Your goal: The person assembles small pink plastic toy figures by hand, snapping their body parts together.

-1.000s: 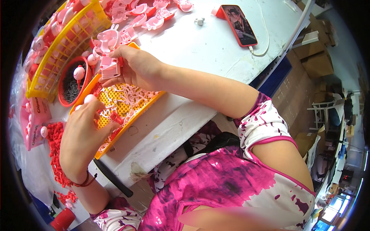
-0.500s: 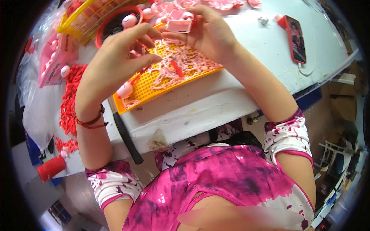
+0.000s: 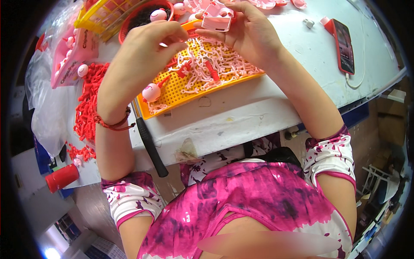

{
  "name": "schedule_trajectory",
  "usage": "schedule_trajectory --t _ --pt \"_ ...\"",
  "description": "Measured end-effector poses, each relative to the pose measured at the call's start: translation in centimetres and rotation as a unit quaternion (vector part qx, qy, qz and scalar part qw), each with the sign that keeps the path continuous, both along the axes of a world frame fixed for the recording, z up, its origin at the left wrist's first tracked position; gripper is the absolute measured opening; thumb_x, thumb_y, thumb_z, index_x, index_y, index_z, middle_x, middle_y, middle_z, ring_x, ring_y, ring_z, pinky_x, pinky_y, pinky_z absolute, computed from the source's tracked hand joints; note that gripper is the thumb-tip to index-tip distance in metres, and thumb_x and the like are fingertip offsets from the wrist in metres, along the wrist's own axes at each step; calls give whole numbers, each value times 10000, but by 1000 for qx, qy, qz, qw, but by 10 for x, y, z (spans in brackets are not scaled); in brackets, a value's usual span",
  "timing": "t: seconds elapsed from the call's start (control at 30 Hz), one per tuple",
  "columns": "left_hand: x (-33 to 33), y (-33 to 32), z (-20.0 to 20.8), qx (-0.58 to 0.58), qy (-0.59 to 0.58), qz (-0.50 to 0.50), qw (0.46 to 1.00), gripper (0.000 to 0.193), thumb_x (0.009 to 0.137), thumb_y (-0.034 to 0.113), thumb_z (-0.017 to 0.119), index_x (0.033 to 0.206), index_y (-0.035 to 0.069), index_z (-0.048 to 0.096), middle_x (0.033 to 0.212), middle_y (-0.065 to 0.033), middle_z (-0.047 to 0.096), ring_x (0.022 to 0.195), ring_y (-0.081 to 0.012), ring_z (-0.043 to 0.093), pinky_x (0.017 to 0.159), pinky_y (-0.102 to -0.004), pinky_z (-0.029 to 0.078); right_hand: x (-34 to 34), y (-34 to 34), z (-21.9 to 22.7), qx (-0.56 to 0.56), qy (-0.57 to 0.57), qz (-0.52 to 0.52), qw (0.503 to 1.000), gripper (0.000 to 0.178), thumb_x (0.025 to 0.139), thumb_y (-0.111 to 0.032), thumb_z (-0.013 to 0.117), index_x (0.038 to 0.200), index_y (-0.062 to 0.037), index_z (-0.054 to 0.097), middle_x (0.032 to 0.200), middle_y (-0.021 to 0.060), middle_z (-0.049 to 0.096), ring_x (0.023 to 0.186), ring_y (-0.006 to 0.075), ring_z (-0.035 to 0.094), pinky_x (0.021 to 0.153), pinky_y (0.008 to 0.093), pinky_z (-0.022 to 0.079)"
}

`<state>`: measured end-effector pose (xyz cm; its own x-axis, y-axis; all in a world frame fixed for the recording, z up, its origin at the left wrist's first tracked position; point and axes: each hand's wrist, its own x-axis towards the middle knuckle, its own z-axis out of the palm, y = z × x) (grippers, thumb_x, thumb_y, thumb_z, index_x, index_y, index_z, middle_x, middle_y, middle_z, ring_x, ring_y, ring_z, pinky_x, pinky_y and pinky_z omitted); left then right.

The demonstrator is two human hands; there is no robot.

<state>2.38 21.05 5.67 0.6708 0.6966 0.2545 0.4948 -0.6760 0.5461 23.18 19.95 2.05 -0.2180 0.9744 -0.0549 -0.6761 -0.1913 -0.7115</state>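
My right hand (image 3: 254, 32) holds a small hollow pink plastic piece (image 3: 216, 23), box-shaped with an open frame, above the far side of a yellow tray. Just left of it, my left hand (image 3: 148, 47) is curled, thumb and fingertips close together; whatever they pinch, if anything, is hidden. Beneath both hands lies the yellow tray (image 3: 172, 105) with a grid of holes. Many small pale-pink plastic parts (image 3: 228, 58) are heaped on it, with a red piece (image 3: 212, 70) among them. A pink ball-shaped head with a red stem (image 3: 151, 92) sits at its near left corner.
Red plastic parts (image 3: 88, 103) are piled left of the tray. A black-handled tool (image 3: 151, 146) juts past the table's front edge. A red cup (image 3: 62, 178) lies at the left edge. Yellow basket (image 3: 92, 21), pink box (image 3: 75, 56) and red-cased phone (image 3: 343, 45) stand farther out.
The whole view has shifted, with everything sitting further right and slightly higher. My left thumb and fingertips have drawn closer together. The pink piece stays in my right hand.
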Motion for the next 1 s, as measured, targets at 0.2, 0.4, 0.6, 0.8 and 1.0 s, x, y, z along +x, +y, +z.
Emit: schedule_trajectory --t 0.2,0.4,0.6,0.8,1.0 --pt "-15 1 16 -38 113 48 992 116 828 42 630 887 -58 629 783 -166 677 724 -245 677 675 -326 516 -2 -2 5 -15 -13 -15 1000 327 985 -228 371 1196 -18 504 1119 125 636 1000 244 643 910 418 545" --pt "-8 -9 12 -38 143 21 989 149 797 88 659 850 -49 633 758 -182 653 727 -313 650 680 -385 496 0 1 0 -8 -9 -15 1000 314 975 -215 369 1184 -23 504 1105 124 634 993 238 637 897 413 537" --pt "2 -9 -20 46 140 -38 988 232 782 87 697 979 23 595 715 -118 607 663 -231 608 621 -344 472 -2 2 -5 24 -5 -4 1000 321 967 -204 362 1182 -11 502 1097 132 633 998 241 634 909 406 529" --pt "11 -5 2 -58 101 -16 993 223 799 60 710 993 -7 622 708 -61 610 665 -103 599 594 -273 478 3 1 -9 47 -14 -4 999 321 967 -212 399 1193 -14 513 1133 140 634 1039 258 634 929 418 527" --pt "6 -9 3 -85 4 -17 996 191 871 -14 617 1059 -15 652 904 -83 600 816 -134 628 737 -256 501 -6 4 -12 45 22 5 999 330 976 -227 410 1207 -12 509 1153 148 625 1030 253 639 920 402 528"
